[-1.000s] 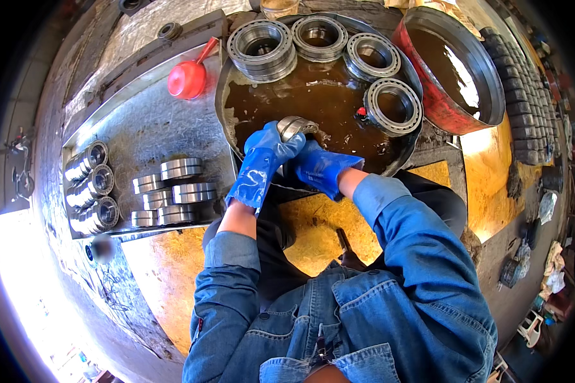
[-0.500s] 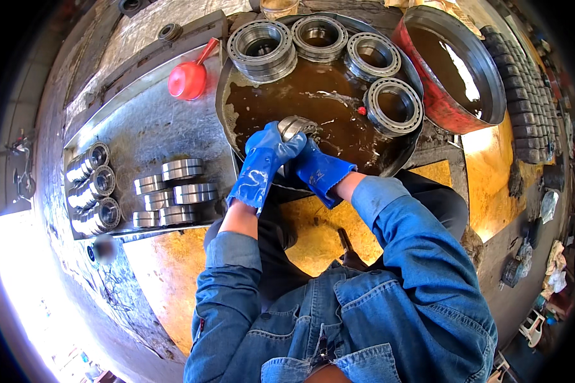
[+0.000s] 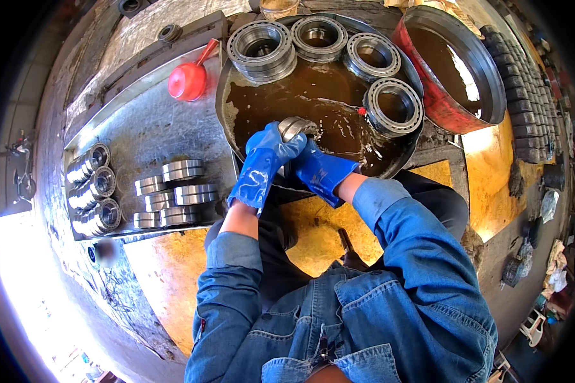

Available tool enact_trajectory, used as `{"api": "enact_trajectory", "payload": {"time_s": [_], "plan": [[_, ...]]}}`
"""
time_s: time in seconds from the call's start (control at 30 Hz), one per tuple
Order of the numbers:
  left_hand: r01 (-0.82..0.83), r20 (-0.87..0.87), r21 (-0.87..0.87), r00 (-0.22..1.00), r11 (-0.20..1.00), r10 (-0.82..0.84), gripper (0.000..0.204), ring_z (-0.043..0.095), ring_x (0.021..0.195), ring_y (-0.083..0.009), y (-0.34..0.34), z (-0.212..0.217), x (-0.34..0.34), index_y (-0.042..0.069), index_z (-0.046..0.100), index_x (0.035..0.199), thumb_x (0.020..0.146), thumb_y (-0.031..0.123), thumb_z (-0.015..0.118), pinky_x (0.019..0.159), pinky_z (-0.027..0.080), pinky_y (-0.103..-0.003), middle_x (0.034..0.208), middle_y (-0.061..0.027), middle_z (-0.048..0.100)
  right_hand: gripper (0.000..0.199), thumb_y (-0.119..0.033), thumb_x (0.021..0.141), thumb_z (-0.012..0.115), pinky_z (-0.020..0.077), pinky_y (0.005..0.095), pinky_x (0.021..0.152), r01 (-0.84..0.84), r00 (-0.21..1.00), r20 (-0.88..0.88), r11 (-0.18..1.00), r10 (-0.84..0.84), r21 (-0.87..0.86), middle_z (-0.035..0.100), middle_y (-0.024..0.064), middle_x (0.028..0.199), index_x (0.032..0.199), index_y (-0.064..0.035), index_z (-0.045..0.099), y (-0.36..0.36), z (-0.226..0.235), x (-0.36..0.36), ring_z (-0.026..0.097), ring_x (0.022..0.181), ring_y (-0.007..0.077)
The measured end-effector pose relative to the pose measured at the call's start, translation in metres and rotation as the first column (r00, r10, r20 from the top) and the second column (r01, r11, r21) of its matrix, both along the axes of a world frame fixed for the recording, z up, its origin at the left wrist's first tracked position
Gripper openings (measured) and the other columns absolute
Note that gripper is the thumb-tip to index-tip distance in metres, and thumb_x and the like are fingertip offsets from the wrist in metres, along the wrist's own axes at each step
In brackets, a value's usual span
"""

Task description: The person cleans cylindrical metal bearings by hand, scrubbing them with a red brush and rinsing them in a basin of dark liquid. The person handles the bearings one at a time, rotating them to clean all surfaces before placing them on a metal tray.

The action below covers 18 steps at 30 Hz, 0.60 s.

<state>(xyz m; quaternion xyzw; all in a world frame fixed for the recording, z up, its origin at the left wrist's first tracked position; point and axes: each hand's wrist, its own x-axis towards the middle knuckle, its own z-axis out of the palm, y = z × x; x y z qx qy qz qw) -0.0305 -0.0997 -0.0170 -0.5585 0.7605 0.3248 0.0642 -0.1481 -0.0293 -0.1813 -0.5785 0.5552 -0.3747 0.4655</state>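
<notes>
Over the near edge of a round pan (image 3: 231,137) of dark brown liquid, I hold a shiny metal bearing (image 3: 294,126) between both hands. My left hand (image 3: 269,143), in a wet blue rubber glove with whitish streaks, is closed round its left side. Against its lower right side presses my right hand (image 3: 322,169), gloved alike, with its fingertips hidden behind the bearing and the left glove. Larger roller bearings stand along the pan's far rim, among them a stacked pair (image 3: 262,52) at the far left and a single one (image 3: 395,107) at the right.
Left of the pan, a metal tray (image 3: 131,137) carries rows of caged bearings (image 3: 92,182), stacked smooth rings (image 3: 182,170) and a red plastic dipper (image 3: 187,81). A red drum (image 3: 421,83) of brown liquid stands to the right, beside stacked dark parts (image 3: 524,96).
Bubbles and ripples on the liquid have drifted toward the near right. My hands and the bearing stay almost in place.
</notes>
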Motion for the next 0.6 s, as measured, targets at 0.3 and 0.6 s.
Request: {"api": "enact_trajectory", "payload": {"time_s": [0.3, 0.6], "plan": [[0.007, -0.04, 0.034, 0.999, 0.999, -0.005, 0.081, 0.07, 0.116, -0.0403, 0.002, 0.013, 0.011, 0.005, 0.065, 0.132, 0.081, 0.068, 0.07, 0.102, 0.054, -0.045, 0.121, -0.0243, 0.074, 0.029, -0.028, 0.096, 0.072, 0.0511, 0.0374, 0.094, -0.191, 0.918, 0.39, 0.778, -0.075, 0.598, 0.073, 0.0055, 0.115, 0.12, -0.0118, 0.072, 0.014, 0.11, -0.035, 0.066, 0.103, 0.0221], [0.076, 0.018, -0.081, 0.997, 0.994, -0.075, 0.077, 0.071, 0.113, -0.0405, 0.001, 0.003, 0.0, 0.005, 0.067, 0.128, 0.081, 0.066, 0.07, 0.1, 0.055, -0.045, 0.118, -0.0241, 0.075, 0.033, -0.021, 0.095, 0.071, 0.0508, 0.0349, 0.095, -0.038, 0.995, 0.095, 0.999, 0.039, -0.016, 0.071, 0.0066, 0.123, 0.126, -0.012, 0.069, 0.007, 0.044, -0.002, 0.065, 0.11, 0.0195]]}}
